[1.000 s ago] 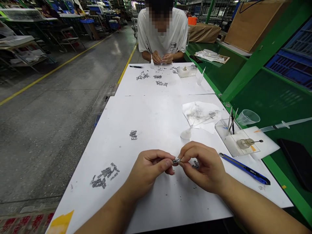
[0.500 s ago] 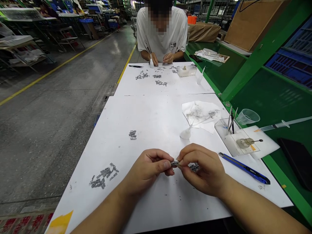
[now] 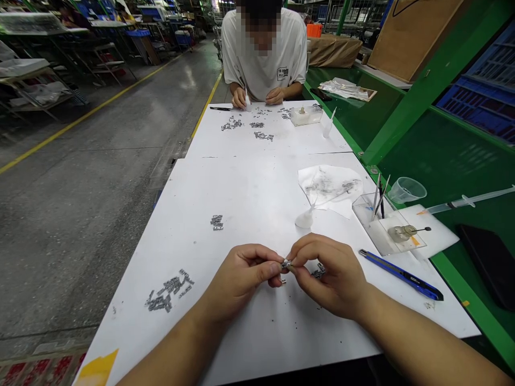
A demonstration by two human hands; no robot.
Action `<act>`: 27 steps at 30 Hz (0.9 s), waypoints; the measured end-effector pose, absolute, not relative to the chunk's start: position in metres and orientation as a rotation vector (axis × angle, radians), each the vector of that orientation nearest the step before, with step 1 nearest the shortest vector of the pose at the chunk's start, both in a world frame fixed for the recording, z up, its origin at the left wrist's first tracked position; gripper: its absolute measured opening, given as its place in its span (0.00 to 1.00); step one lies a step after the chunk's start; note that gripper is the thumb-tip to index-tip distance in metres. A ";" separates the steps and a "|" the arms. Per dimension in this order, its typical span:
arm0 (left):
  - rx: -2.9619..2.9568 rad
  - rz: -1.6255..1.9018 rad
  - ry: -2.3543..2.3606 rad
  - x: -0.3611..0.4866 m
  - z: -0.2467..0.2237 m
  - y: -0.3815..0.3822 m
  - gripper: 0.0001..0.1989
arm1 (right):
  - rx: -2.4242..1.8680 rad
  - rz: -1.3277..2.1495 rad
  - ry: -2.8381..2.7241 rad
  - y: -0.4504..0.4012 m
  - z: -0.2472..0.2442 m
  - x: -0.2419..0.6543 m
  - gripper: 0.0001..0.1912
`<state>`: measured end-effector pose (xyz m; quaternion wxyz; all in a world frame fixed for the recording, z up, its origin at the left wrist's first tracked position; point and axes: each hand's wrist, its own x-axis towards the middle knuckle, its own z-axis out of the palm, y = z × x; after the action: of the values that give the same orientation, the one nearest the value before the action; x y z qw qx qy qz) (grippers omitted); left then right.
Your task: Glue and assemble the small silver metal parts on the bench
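Observation:
Between my hands is a small grey metal part (image 3: 286, 264), pinched at both ends above the white table. My left hand (image 3: 245, 271) grips its left end with thumb and forefinger. The fingertips of my right hand (image 3: 328, 271) close on its right end. Fingers cover most of the part, so its exact kind is hidden. Behind my right fingers lie more grey parts (image 3: 319, 270), partly hidden. Further left on the table are a loose pile of such parts (image 3: 169, 292) and a smaller, neater cluster (image 3: 217, 222).
A white dropper bottle (image 3: 304, 219) and a stained cloth (image 3: 330, 182) lie beyond my hands. To the right are a blue utility knife (image 3: 402, 274), a tweezers holder (image 3: 368, 206), a small glass jar (image 3: 401, 233) and a syringe (image 3: 466, 201). A co-worker (image 3: 263, 59) sits opposite, handling similar parts.
My fingers have shifted slightly around the small part, which shows a little differently between them. Across the table, the co-worker's hand has moved on the white bottle. The view has shifted slightly.

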<state>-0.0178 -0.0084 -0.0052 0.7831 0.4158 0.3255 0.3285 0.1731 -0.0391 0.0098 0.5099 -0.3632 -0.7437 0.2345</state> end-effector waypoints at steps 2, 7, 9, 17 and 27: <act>0.919 0.703 0.706 -0.018 -0.006 -0.008 0.03 | -0.879 0.583 -1.787 -0.039 0.009 0.173 0.12; 0.951 0.708 0.709 -0.019 -0.007 -0.008 0.03 | -0.895 0.633 -1.771 -0.039 0.008 0.174 0.12; 0.960 0.709 0.712 -0.019 -0.008 -0.008 0.03 | -0.901 0.644 -1.764 -0.039 0.007 0.174 0.13; 0.947 0.696 0.725 -0.018 -0.005 -0.008 0.03 | -0.928 0.700 -1.744 -0.040 0.008 0.175 0.13; 0.908 0.673 0.748 -0.015 0.000 -0.009 0.04 | -0.927 0.644 -1.757 -0.037 0.009 0.174 0.11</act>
<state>-0.0154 -0.0088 0.0000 0.7790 0.4200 0.3461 0.3114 0.1737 -0.0374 0.0088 0.5024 -0.3838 -0.7274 0.2666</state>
